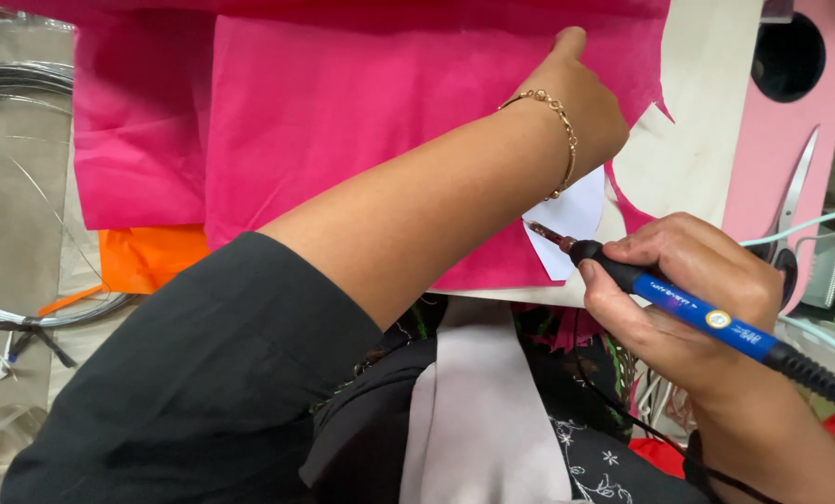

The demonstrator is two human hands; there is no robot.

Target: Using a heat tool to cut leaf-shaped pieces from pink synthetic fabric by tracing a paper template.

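Your left hand (576,103) presses flat the pink fabric (343,121); your right hand (688,280) grips the hot-tip cutter (660,291), one curve already cut, most edges left.

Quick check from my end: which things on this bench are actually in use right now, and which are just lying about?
In use:
- blue-handled hot tool, gripped in the right hand
- pink fabric, pressed flat by the left hand
- white paper template at the tool tip
- pale board under the fabric

Lying about:
- scissors
- orange fabric
- wire coils
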